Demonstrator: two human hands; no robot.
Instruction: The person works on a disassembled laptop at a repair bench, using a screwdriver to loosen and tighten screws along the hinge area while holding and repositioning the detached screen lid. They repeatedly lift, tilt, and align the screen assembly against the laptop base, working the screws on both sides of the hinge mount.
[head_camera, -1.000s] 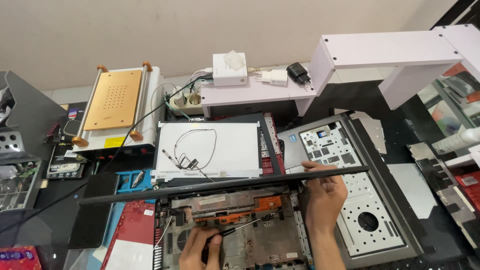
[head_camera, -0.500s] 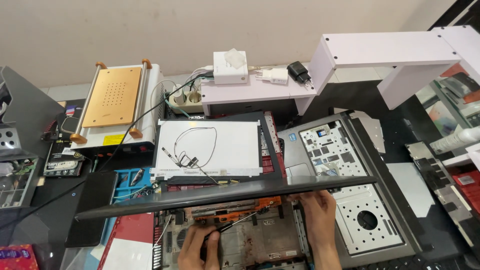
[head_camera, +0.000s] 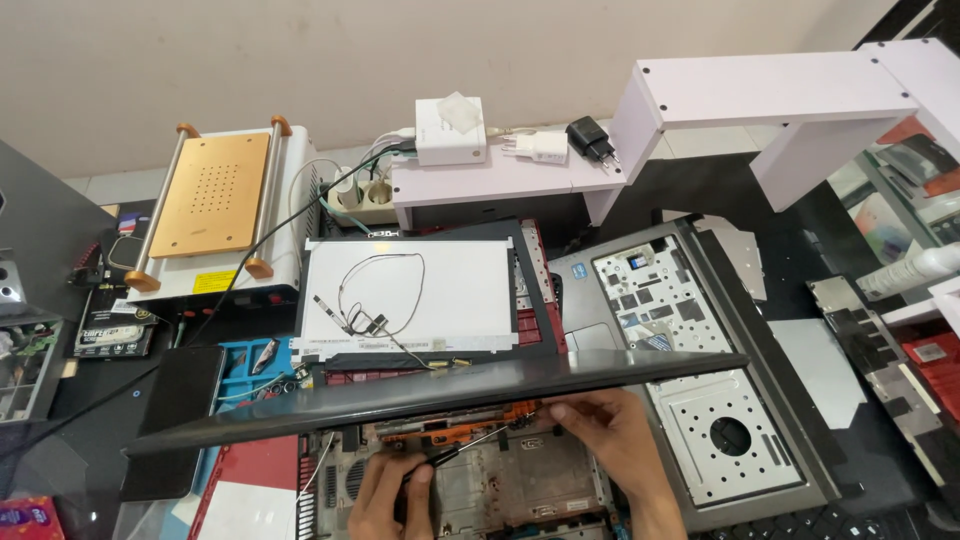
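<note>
Slim black-handled screwdriver is gripped in closed left hand, tip inside opened grey laptop chassis. Dark flat lid panel is pinched up by right hand. If grip slips, panel could be dropped onto tool or orange cable.

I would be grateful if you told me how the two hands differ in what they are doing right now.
The left hand grips a screwdriver; the right hand holds no tool. The left hand is curled in a fist low over the open laptop base; the right hand reaches up, fingers pinching at the dark lid. Both work under that lid's edge.
</note>
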